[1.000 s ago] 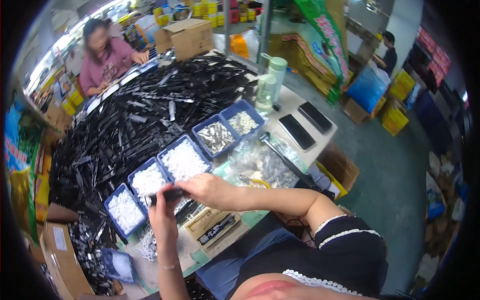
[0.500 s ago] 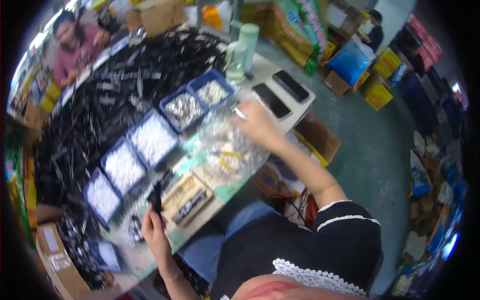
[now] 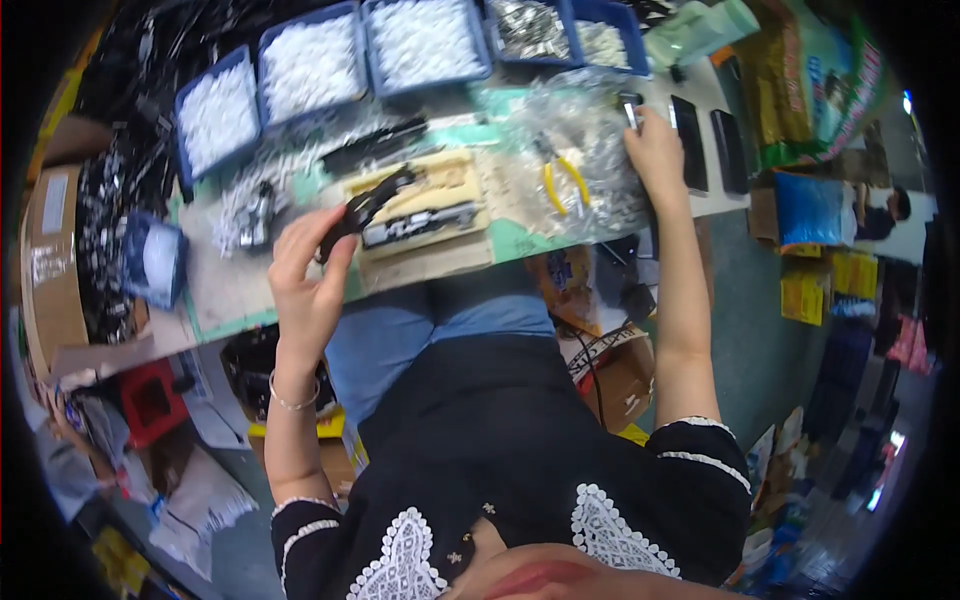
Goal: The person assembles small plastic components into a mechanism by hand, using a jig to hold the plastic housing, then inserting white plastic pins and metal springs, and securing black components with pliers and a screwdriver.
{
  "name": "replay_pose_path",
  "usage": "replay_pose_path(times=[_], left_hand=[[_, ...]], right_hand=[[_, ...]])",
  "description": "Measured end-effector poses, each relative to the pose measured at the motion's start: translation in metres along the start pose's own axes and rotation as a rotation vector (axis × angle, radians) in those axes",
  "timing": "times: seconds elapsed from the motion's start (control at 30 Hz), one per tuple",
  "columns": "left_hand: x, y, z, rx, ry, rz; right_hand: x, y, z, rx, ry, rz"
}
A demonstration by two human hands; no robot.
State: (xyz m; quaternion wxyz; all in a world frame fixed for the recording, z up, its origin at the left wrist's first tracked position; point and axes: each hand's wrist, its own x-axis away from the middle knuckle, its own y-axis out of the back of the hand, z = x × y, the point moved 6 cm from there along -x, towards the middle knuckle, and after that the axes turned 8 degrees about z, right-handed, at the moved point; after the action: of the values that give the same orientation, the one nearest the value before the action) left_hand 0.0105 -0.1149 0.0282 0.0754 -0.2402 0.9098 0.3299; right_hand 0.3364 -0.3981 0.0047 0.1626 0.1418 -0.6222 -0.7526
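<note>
My left hand (image 3: pixel 308 262) is closed on a long black plastic part (image 3: pixel 372 198), whose far end reaches over a pale wooden jig (image 3: pixel 472 178). In the jig's front slot lies a black and silver part (image 3: pixel 420 224). My right hand (image 3: pixel 657 150) pinches a small shiny metal piece (image 3: pixel 630 110) at the right edge of a crumpled clear plastic bag (image 3: pixel 600 125). Yellow-handled pliers (image 3: pixel 566 186) rest on the bag, left of that hand. Another black strip (image 3: pixel 375 145) lies behind the jig.
Blue bins of white pieces (image 3: pixel 312 65) and metal pieces (image 3: pixel 533 30) line the back. Two phones (image 3: pixel 688 145) lie at the right, near a green bottle (image 3: pixel 705 32). Loose white pieces (image 3: pixel 240 215) and a cardboard box (image 3: pixel 55 260) are at the left.
The view has swung, so the table now lies across the upper part. My left hand has brought the black part over the jig. My right hand remains by the bag and phones.
</note>
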Motion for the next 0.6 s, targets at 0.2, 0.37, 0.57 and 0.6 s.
replay_pose_path(times=[0.2, 0.37, 0.57, 0.6], left_hand=[[0.001, -0.023, -0.014, -0.334, -0.151, 0.094], [0.001, -0.044, -0.011, -0.419, -0.197, 0.165], [-0.005, -0.054, -0.009, -0.365, -0.215, 0.207], [-0.008, -0.054, -0.010, -0.323, -0.230, 0.215]], right_hand=[[-0.012, -0.004, 0.000, 0.140, -0.039, -0.090], [0.001, 0.025, -0.010, 0.044, 0.097, -0.307], [0.036, 0.052, 0.039, -0.751, 0.137, -0.167], [0.042, 0.053, 0.051, -0.942, 0.119, -0.011]])
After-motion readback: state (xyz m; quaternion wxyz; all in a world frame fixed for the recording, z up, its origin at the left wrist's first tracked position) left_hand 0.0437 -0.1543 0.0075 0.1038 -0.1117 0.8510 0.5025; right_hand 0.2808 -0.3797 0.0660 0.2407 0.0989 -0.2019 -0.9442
